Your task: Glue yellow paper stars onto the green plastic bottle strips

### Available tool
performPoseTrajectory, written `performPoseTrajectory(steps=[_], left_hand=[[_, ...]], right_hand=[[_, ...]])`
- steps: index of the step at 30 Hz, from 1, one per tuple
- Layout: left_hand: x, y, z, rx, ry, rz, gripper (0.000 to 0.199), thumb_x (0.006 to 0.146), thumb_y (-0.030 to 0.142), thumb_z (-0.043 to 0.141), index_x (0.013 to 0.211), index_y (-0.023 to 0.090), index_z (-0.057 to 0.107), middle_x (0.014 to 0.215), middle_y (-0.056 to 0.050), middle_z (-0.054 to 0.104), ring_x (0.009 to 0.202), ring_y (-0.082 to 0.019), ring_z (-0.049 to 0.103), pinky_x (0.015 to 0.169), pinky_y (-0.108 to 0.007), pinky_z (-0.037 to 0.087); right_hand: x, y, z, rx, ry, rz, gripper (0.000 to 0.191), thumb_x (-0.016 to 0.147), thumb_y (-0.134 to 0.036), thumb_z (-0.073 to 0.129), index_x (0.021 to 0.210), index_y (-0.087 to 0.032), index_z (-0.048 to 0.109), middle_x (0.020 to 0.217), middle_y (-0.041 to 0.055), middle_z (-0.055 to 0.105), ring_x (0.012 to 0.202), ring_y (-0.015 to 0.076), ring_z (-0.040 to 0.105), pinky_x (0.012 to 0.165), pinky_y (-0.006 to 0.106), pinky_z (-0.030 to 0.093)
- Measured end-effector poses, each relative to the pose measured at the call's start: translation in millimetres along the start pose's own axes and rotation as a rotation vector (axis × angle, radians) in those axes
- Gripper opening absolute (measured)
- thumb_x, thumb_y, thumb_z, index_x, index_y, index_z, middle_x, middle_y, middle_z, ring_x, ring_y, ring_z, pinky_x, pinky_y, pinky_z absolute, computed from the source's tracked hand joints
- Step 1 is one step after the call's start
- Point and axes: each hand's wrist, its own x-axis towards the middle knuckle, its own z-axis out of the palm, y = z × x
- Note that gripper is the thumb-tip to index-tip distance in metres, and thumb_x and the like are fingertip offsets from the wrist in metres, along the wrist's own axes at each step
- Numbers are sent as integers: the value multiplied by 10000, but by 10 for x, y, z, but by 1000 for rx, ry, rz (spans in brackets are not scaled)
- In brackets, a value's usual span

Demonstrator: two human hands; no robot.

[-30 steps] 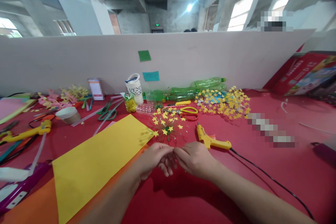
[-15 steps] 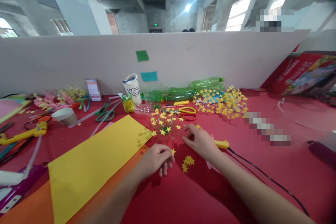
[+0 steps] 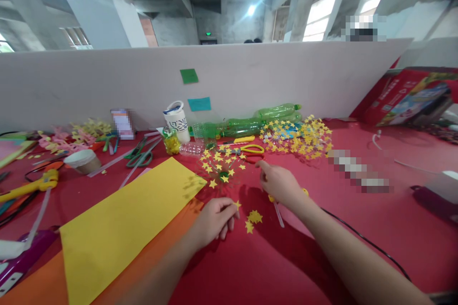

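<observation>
The left hand point(image 3: 216, 219) is pinching a yellow star point(image 3: 237, 205) at its fingertips over the red desk point(image 3: 222, 276); a few loose stars point(image 3: 255, 217) are lying just to its right. A star-tipped plastic piece point(image 3: 224, 176) is sitting just beyond, near the corner of a yellow sheet point(image 3: 132, 228). The right hand point(image 3: 281, 182), fingers bending, is hiding most of a glue gun point(image 3: 305, 192); whether it is gripping anything, I cannot tell

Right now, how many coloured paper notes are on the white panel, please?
2: a green note, and a blue note below it, slightly to the right. The panel's lower edge is partly covered, so others could be hidden there.
</observation>
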Motion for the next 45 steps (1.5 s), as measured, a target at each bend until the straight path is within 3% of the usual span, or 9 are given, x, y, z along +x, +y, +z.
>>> performPoseTrajectory(steps=[7,11,14,17,22,28,33,39,45], left_hand=[[-6,-17,-3,-35,4,28,228,820,332,381,688,172,477,502,54,513,307,-37,394,323,-160,224],[-9,2,-13,-61,7,43,237,831,340,376,690,175,469,510,53,510,309,-37,381,330,-168,220],[-41,43,-29,-88,26,73,251,848,362,366,712,179,470,536,50,515,330,-39,383,353,-174,233],[-101,109,-42,-68,87,145,266,863,385,360,734,182,474,570,43,522,364,-43,392,385,-183,251],[-159,180,-47,-24,214,181,270,867,402,364,733,192,467,585,37,504,398,-63,399,398,-205,268],[-123,149,-53,38,343,198,285,876,422,331,760,207,477,579,46,478,404,-79,384,418,-220,306],[-119,125,-61,85,402,192,288,876,430,331,778,214,494,590,35,471,452,-96,409,442,-222,315],[-129,135,-64,152,430,224,307,882,419,317,774,213,516,583,28,467,483,-111,418,482,-233,321],[-124,133,-65,176,434,228,310,885,414,311,756,212,508,569,32,459,477,-112,411,490,-234,313]], right_hand=[[-273,399,-74,-242,-264,-28,283,612,-42,536,872,-119,616,884,144,617,791,249,594,611,293,357],[-199,404,-25,-188,-252,-42,230,638,-47,517,843,-120,590,876,119,594,694,181,584,583,268,360],[-158,414,-184,-70,-166,-39,236,662,-64,500,880,-138,554,908,94,576,698,159,569,600,256,385],[-200,359,-368,308,11,-82,249,715,-141,531,961,-178,517,939,66,576,792,177,564,669,268,428],[-349,-8,-366,768,-17,-123,197,808,-342,536,958,-214,534,798,23,603,696,167,582,589,261,468],[-441,-307,-227,716,-68,-321,195,818,-370,533,745,-196,581,768,32,588,685,156,567,618,261,470],[-523,-296,-103,656,128,-135,246,790,-441,541,816,-212,627,808,70,637,731,208,604,639,329,506],[-500,-315,-102,660,20,-159,215,806,-386,521,817,-213,649,737,35,656,680,188,611,611,303,503],[-499,-311,-55,640,72,-100,237,777,-413,548,814,-199,643,752,49,641,649,185,597,576,302,487]])
